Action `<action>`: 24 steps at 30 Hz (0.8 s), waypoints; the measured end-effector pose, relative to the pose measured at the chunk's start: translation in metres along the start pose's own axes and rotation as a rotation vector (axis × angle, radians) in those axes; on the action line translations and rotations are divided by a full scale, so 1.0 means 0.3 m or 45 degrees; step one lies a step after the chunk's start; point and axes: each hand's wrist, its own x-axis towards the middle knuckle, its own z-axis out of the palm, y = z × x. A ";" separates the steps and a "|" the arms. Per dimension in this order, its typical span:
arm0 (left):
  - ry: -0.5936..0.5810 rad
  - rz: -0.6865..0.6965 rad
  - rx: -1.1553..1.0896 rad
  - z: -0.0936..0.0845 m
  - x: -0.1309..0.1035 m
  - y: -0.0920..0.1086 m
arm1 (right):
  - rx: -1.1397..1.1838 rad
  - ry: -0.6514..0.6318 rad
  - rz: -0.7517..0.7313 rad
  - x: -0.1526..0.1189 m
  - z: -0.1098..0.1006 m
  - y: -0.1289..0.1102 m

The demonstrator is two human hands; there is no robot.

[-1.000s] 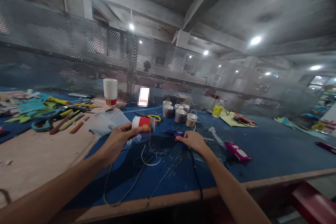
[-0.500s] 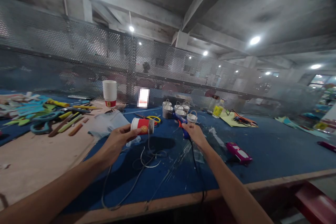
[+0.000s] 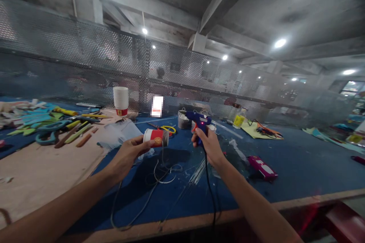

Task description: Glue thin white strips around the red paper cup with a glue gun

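Note:
In my left hand (image 3: 132,153) is a red and white paper cup (image 3: 155,138), tipped on its side with its right end wrapped in grey cord. From that end a loose length of cord (image 3: 148,193) hangs down and loops over the blue table. My right hand (image 3: 209,144) is closed around the handle of a blue glue gun (image 3: 199,119), its nozzle pointing left and a small red light lit on its body. Behind the gun stand several cord-wrapped cups (image 3: 184,121) with handles, partly hidden. Thin clear sticks (image 3: 196,174) lie between my arms.
Yellow-handled scissors (image 3: 168,130) lie behind the held cup. A stack of paper cups (image 3: 121,98) stands back left, near scissors (image 3: 47,134) and coloured strips. To the right are a purple box (image 3: 262,168), a yellow-labelled bottle (image 3: 238,119) and yellow paper (image 3: 256,131).
My right hand has lifted the glue gun off the table and turned its nozzle to the left. The cup in my left hand stays almost still.

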 end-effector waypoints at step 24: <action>0.057 0.012 0.039 0.008 -0.004 0.008 | -0.277 -0.150 0.051 -0.058 0.029 0.042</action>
